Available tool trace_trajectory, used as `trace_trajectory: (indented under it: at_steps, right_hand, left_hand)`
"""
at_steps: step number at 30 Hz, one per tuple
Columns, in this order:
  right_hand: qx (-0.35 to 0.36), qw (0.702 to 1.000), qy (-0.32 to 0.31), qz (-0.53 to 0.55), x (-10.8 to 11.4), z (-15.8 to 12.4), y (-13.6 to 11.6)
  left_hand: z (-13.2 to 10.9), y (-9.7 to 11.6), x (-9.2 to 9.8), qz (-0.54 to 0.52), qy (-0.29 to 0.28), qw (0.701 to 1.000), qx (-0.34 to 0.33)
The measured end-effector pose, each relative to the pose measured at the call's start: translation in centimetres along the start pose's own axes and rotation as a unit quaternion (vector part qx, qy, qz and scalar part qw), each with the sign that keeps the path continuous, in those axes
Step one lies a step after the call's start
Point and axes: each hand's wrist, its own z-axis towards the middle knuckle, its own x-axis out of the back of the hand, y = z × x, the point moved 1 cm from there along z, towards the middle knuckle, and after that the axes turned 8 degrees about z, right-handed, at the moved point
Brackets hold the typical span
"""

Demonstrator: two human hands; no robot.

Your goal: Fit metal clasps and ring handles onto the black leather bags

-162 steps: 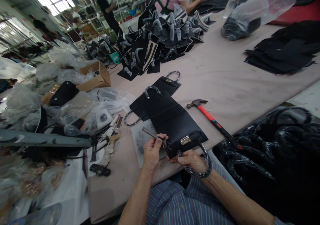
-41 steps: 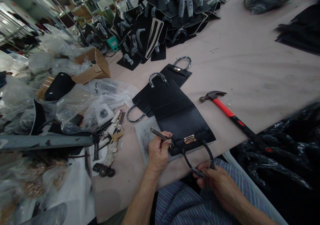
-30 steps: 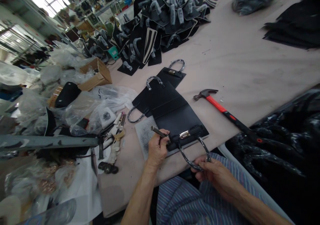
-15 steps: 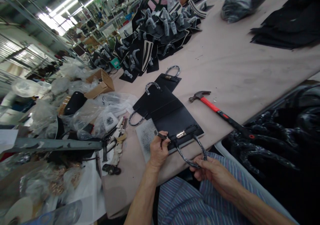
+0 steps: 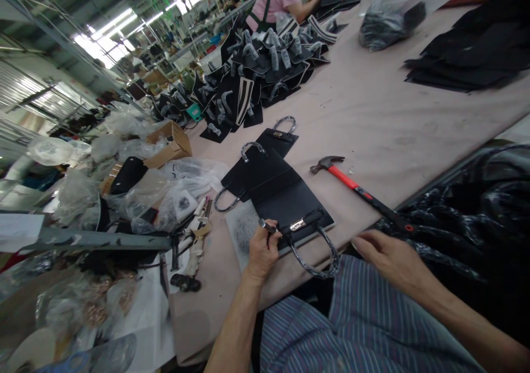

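My left hand (image 5: 263,254) grips a short metal punch (image 5: 268,226) over the near left corner of a black bag panel (image 5: 285,193). On that panel are a shiny metal clasp (image 5: 297,225) and a plastic-wrapped loop handle (image 5: 314,271), which hangs past the table's edge. A pale speckled board (image 5: 240,229) lies partly under the panel. My right hand (image 5: 391,257) is held over the table's edge, apart from the handle, fingers loosely extended and holding nothing. The claw hammer (image 5: 360,190) with its red and black grip lies just beyond it.
Handled black pieces (image 5: 265,63) are heaped at the back, near a person in a pink shirt (image 5: 279,0). Flat black panels (image 5: 467,58) are stacked far right. Plastic bags and a cardboard box (image 5: 171,143) crowd the left. Wrapped handles (image 5: 447,251) fill the right side.
My right hand has let go of the bag handle and moved right, towards the hammer's grip. The left hand keeps the punch in nearly the same spot. The view has shifted slightly.
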Motion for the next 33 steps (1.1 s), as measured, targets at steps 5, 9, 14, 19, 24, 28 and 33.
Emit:
trace_trajectory:
  at_steps: [5,9,14,19,24,28,33]
  right_hand:
    - [0.155,0.926,0.205,-0.275,5.3,5.2,0.7]
    - [0.111,0.950,0.081,-0.280,5.5,9.2,0.7]
    - [-0.101,0.983,-0.079,0.128,4.3,11.1,-1.4]
    - [-0.128,0.929,-0.170,0.301,2.5,9.3,-4.5]
    - [-0.073,0.940,-0.107,0.315,4.0,5.5,-10.4]
    - [0.163,0.978,0.019,0.132,6.6,1.3,-15.2]
    - [0.237,0.956,-0.082,-0.152,6.3,-1.4,-15.2]
  left_hand:
    - [0.0,0.0,-0.1,-0.003,-0.020,1.000,0.014]
    - [-0.2,0.1,-0.1,-0.012,-0.035,0.999,0.031]
    - [-0.4,0.1,0.0,-0.014,-0.035,0.999,0.029]
    - [-0.3,0.5,0.3,-0.010,-0.023,1.000,0.006]
    - [-0.5,0.5,0.3,-0.019,-0.017,1.000,-0.001]
    - [-0.7,0.2,0.1,-0.023,-0.024,0.999,0.008]
    - [-0.7,0.2,0.0,-0.017,-0.037,0.999,0.015]
